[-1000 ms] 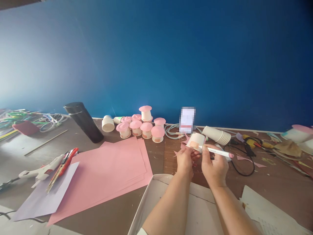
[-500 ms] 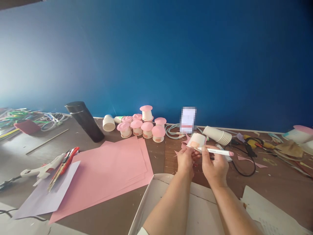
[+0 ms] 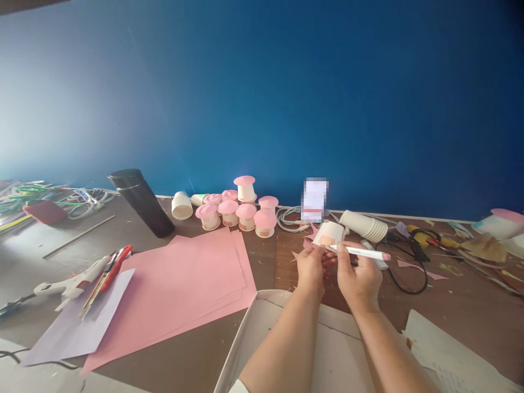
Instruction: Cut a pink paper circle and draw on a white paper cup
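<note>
drawing, apparently, on a paper cup [image 3: 332,231] right of the pink-topped cups [image 3: 245,212]: the left hand [image 3: 310,267] pinches the cup's near end; the right hand [image 3: 362,279] pinches a white marker [image 3: 364,251], tip by the orange patch [image 3: 326,240]. the next stroke likely calls for steady support.

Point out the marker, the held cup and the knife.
Marker [image 3: 364,252]: head view, middle of its white barrel.
Held cup [image 3: 329,231]: head view, its white side.
Knife [image 3: 110,275]: head view, its red handle.
</note>
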`<state>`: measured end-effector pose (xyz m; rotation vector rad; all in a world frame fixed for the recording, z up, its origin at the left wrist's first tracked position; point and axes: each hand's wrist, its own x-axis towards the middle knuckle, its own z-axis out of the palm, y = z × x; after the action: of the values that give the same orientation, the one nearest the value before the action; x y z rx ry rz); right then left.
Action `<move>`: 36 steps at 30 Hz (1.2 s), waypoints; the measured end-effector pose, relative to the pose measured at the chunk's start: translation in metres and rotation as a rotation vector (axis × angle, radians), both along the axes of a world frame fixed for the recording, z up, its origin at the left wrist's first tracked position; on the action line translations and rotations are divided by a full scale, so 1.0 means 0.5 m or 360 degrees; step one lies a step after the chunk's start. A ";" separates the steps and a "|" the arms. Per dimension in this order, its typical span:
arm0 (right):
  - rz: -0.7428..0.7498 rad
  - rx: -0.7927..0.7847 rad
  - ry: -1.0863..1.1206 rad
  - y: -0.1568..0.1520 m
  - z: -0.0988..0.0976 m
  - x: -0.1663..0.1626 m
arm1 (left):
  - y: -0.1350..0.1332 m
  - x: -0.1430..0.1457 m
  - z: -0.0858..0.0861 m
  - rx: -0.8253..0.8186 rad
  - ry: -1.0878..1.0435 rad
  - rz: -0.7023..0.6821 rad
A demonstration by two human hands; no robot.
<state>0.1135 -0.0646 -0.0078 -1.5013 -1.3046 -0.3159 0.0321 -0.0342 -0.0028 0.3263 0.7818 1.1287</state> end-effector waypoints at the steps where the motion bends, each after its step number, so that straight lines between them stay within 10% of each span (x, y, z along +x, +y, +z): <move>1: 0.0004 0.0001 -0.0007 0.000 0.000 0.000 | 0.000 0.000 0.000 0.0004 0.0001 0.0000; 36: -0.0008 0.0099 -0.0001 -0.004 0.004 -0.002 | 0.005 0.008 -0.022 0.0140 0.0145 -0.0017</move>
<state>0.1127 -0.0664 -0.0055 -1.4526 -1.2804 -0.3570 0.0359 -0.0318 -0.0137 0.4578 0.8106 1.1465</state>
